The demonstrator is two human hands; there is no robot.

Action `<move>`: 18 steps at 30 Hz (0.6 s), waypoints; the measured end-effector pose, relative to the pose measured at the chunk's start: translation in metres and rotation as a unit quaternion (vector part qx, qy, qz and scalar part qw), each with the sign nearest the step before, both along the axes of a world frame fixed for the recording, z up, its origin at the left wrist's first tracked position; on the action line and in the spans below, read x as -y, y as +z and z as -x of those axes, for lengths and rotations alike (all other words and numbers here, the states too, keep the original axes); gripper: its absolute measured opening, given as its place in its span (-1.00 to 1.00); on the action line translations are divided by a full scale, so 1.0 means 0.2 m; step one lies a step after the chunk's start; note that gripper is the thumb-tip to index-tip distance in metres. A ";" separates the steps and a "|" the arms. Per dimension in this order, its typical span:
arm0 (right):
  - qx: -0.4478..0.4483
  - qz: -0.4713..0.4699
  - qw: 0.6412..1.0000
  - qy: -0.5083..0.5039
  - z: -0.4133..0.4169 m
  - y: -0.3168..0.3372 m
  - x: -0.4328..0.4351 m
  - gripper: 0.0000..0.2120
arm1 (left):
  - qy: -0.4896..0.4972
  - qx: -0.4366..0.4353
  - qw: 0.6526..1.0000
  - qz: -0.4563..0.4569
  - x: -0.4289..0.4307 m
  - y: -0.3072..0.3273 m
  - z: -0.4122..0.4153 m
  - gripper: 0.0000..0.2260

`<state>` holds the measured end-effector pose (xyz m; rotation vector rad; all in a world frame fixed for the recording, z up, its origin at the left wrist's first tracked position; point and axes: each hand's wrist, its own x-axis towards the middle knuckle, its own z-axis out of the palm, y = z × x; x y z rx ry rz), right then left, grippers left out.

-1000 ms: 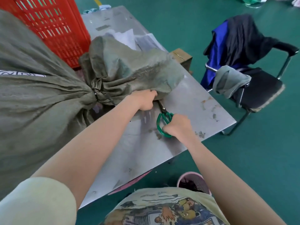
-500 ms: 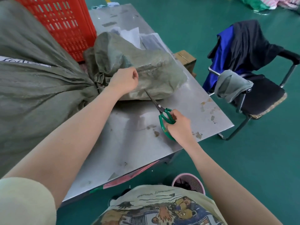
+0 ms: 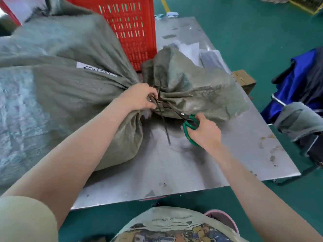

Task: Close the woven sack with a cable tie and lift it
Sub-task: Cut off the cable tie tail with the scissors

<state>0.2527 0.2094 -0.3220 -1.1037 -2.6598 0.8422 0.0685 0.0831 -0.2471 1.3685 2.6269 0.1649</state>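
Observation:
A big grey-green woven sack (image 3: pixel 66 88) lies on its side on the steel table (image 3: pixel 201 165), its neck bunched at the middle. A black cable tie (image 3: pixel 165 126) circles the neck and its long tail hangs down toward me. My left hand (image 3: pixel 139 98) pinches the tie at the neck. My right hand (image 3: pixel 204 130) holds green-handled scissors (image 3: pixel 187 119), their blades pointing up-left at the tie beside the left fingers. The loose sack mouth (image 3: pixel 192 88) flares to the right of the neck.
A red plastic crate (image 3: pixel 132 27) stands behind the sack. White papers (image 3: pixel 190 49) lie at the table's back. A cardboard box (image 3: pixel 244 81) sits by the right edge, a chair with blue and dark clothes (image 3: pixel 300 95) stands on the green floor, and a pink bin (image 3: pixel 223 220) is below.
My left hand moved from the sack's loose mouth back to the neck and took hold of the tie. My right hand brought the scissors up so the blades reach the tie.

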 end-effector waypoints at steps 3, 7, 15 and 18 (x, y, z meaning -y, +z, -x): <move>0.017 -0.045 0.998 0.032 0.06 0.02 0.00 -0.57 | 0.009 -0.051 0.997 -0.057 -0.03 0.03 0.05 -0.78; 0.002 -0.067 0.997 0.049 0.15 0.08 0.01 -0.56 | 0.040 -0.016 0.996 -0.075 -0.05 0.06 0.14 -0.74; 0.020 -0.063 0.997 0.050 0.27 0.12 0.01 -0.53 | 0.022 0.053 0.994 -0.091 -0.10 0.08 0.24 -0.75; 0.030 -0.085 0.994 0.060 0.30 0.12 -0.01 -0.58 | 0.008 0.078 0.993 -0.091 -0.11 0.07 0.27 -0.74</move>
